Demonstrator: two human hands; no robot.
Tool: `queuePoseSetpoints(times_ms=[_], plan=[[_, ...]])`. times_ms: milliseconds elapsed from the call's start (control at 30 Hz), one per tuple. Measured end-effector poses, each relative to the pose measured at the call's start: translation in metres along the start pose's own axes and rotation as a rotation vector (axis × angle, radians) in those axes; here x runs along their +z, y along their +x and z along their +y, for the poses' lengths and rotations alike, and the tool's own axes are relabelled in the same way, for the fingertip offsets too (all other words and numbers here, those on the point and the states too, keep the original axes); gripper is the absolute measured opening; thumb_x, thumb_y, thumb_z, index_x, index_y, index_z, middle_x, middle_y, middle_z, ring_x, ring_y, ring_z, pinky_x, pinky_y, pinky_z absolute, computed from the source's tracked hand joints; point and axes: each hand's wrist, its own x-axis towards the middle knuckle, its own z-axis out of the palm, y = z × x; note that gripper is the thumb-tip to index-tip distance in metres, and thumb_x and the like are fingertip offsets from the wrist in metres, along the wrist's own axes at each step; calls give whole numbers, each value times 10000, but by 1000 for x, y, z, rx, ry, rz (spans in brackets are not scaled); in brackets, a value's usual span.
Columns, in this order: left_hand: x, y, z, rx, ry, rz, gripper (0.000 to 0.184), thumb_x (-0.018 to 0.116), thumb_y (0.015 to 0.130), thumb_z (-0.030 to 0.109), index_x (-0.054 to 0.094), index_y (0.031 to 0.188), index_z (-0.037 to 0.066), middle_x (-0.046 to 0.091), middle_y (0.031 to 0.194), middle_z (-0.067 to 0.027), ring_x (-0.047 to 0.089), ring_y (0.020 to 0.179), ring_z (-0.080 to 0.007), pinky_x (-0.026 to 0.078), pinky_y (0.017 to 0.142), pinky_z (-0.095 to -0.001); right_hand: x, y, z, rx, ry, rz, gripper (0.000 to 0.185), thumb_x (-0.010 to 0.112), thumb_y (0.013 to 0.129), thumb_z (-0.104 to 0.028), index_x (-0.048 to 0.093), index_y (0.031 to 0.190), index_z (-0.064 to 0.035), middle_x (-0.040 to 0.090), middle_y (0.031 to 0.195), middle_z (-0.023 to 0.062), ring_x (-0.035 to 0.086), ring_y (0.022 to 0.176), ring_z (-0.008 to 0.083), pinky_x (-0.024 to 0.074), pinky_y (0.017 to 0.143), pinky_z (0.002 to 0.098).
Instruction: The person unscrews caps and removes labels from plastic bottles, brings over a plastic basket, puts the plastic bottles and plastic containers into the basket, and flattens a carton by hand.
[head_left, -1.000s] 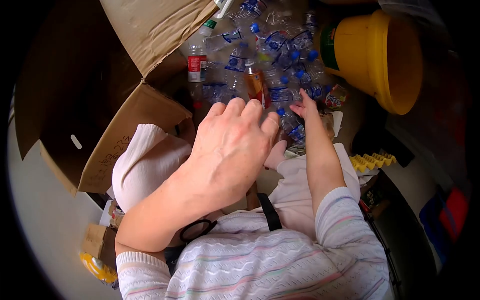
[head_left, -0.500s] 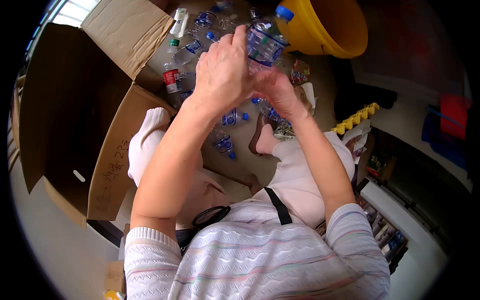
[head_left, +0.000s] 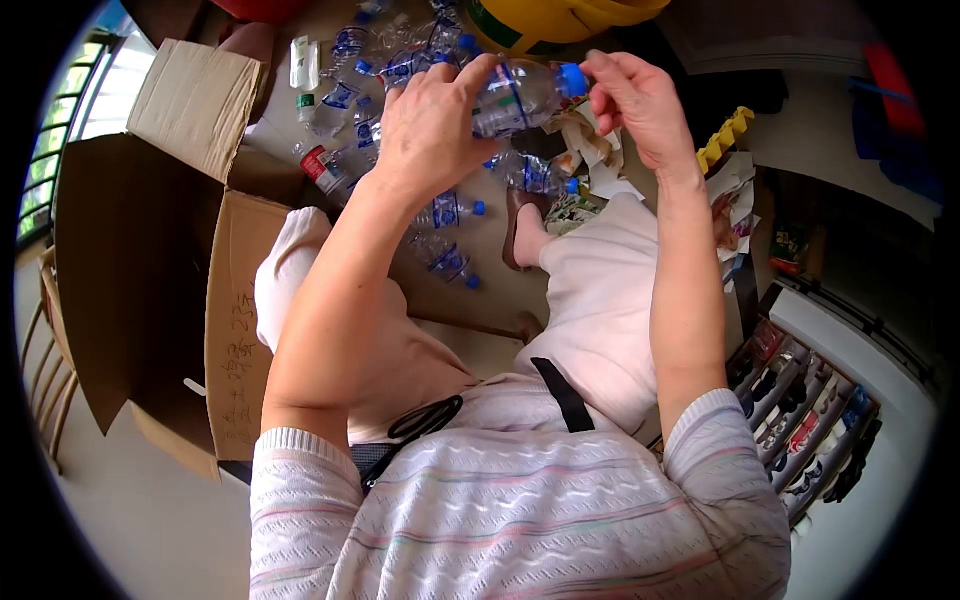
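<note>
My left hand [head_left: 425, 130] is wrapped around a clear plastic bottle [head_left: 515, 98] with a blue label band. The bottle lies almost level, its blue cap [head_left: 572, 80] pointing right. Just right of the cap is my right hand [head_left: 645, 110], its fingers curled in and bunched, with fingertips close by the cap. Whether those fingers touch the cap or pinch anything small, I cannot make out. Below, on the floor, lie more blue-capped bottles, among them one bottle [head_left: 445, 262] between the legs and another bottle [head_left: 535, 172] by the shoe.
An open cardboard box [head_left: 235, 330] stands at the left. A yellow bucket [head_left: 545, 25] is at the far side. Several bottles, including a red-labelled bottle [head_left: 322, 168], lie beside the box. Crumpled paper [head_left: 600, 150] and a yellow notched strip [head_left: 725, 140] are toward the right.
The bottle has tipped from nearly upright to nearly level, cap to the right. My right hand has moved from beneath it, up and right, to beside the cap. The view has shifted.
</note>
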Motion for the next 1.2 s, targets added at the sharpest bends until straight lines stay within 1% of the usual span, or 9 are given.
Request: queuePoseSetpoints(times_ms=[200, 267, 433, 533, 567, 667, 767, 867, 1200], plan=[[6, 8, -2, 59, 8, -17, 758, 763, 567, 219, 470, 1262, 149, 545, 1043, -105, 503, 1020, -282, 424, 865, -350, 3, 14, 12, 125, -130, 16, 440, 625, 804, -451, 579, 763, -16, 503, 538, 2, 444, 392, 37, 354, 351, 172], [9, 9, -3, 86, -11, 5, 736, 757, 574, 218, 475, 1248, 130, 543, 981, -116, 516, 973, -297, 429, 825, -368, 3, 18, 18, 137, -122, -6, 441, 609, 817, -451, 577, 737, -18, 492, 526, 1, 430, 388, 39, 342, 342, 184], [8, 10, -6, 56, -333, -54, 736, 745, 595, 288, 468, 1219, 16, 595, 990, -166, 566, 925, -333, 451, 807, -379, 4, 32, 24, -69, -133, 0, 383, 609, 834, -396, 616, 781, -17, 460, 529, -36, 386, 439, 24, 302, 389, 187], [3, 7, -14, -140, -816, -428, 688, 775, 658, 311, 486, 1167, -49, 623, 935, -127, 587, 839, -192, 455, 771, -297, -3, 33, 14, -86, -113, -180, 270, 593, 865, -281, 644, 945, -28, 505, 621, -63, 427, 531, 10, 341, 464, 179], [7, 3, -17, -210, -1071, -484, 550, 764, 710, 273, 520, 1105, -20, 607, 939, -42, 547, 849, -108, 439, 795, -247, -5, 28, 5, -84, -103, -222, 257, 584, 871, -258, 635, 987, -34, 529, 675, -58, 452, 571, 11, 372, 506, 173], [3, 0, -21, -353, -1247, -576, 469, 740, 736, 204, 537, 1100, -11, 621, 912, -39, 576, 788, -98, 463, 718, -228, -16, 24, -3, -77, -31, -373, 259, 587, 863, -171, 604, 1091, -50, 614, 908, -16, 527, 748, 25, 431, 666, 159], [-2, -2, -19, -322, -1193, -558, 335, 729, 745, 186, 584, 981, -1, 622, 750, -20, 580, 663, -82, 472, 634, -221, -18, 24, -2, -49, 116, -493, 297, 627, 820, -87, 592, 1108, -27, 632, 1013, 30, 564, 844, 51, 448, 753, 182], [1, -5, -20, -398, -1242, -537, 294, 713, 751, 114, 602, 1006, 18, 631, 765, -13, 577, 632, -78, 466, 586, -209, -19, 26, -5, -39, 82, -550, 332, 661, 780, -95, 592, 1093, -7, 636, 1011, 74, 582, 993, 142, 443, 891, 258], [9, -7, -25, -442, -841, -259, 337, 663, 697, 30, 596, 1022, -28, 632, 662, -92, 602, 568, -122, 489, 534, -270, 6, 23, 0, 3, -1, -417, 262, 669, 765, -35, 612, 1016, 16, 638, 866, 34, 600, 786, 82, 490, 738, 205]])
